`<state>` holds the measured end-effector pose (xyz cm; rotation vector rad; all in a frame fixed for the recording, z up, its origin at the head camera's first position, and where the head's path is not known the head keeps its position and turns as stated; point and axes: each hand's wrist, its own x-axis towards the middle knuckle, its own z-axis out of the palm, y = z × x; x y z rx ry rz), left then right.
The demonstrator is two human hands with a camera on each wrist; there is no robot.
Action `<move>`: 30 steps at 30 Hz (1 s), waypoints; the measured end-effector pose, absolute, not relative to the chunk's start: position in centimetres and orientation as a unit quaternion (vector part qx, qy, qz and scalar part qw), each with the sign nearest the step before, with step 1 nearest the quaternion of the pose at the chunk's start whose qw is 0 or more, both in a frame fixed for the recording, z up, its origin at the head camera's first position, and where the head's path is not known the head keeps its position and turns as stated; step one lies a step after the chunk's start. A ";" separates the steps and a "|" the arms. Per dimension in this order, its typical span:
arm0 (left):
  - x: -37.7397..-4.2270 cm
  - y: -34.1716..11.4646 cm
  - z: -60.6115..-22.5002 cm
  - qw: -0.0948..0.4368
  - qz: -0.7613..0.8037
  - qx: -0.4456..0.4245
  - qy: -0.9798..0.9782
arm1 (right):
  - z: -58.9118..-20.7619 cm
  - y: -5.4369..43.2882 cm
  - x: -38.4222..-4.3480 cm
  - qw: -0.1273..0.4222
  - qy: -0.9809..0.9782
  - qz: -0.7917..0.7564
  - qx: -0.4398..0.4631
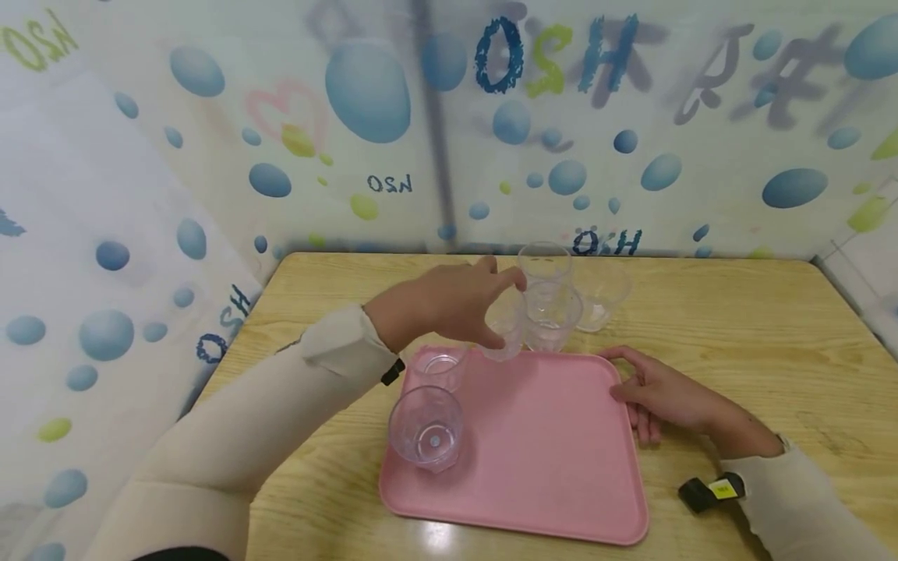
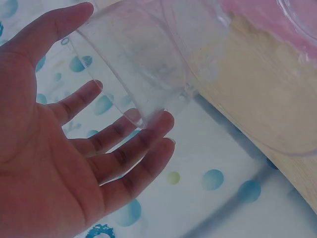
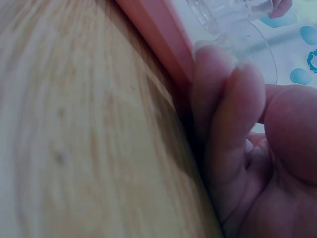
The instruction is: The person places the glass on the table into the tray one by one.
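A pink tray (image 1: 540, 460) lies on the wooden table. Two clear plastic cups stand along its left side, a front cup (image 1: 426, 428) and a cup behind it (image 1: 440, 372). My left hand (image 1: 449, 304) reaches over the tray's far edge, thumb and fingers spread around another clear cup (image 1: 505, 323). In the left wrist view its fingertips overlap that cup's rim (image 2: 111, 74), and a gap shows between palm and cup. My right hand (image 1: 662, 393) holds the tray's far right corner, thumb at the rim; its fingers (image 3: 233, 109) are bent against the tray's side (image 3: 158, 34).
More clear cups stand close together behind the tray: a near cup (image 1: 553, 315), a far cup (image 1: 545, 263) and a right-hand cup (image 1: 603, 300). A wall covering (image 1: 477, 171) with blue drops rises behind the table (image 1: 758, 335).
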<state>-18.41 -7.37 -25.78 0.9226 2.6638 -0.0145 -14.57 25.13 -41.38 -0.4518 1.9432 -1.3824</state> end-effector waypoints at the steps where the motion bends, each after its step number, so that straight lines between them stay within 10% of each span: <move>1: -18.2 -7.3 -25.8 0.159 -0.008 0.326 0.932 | -41.4 25.1 -14.6 0.349 0.750 -0.534 -0.175; 30: -15.5 -5.7 -28.0 0.189 -0.045 0.369 0.909 | -41.8 25.2 -14.7 0.348 0.751 -0.534 -0.174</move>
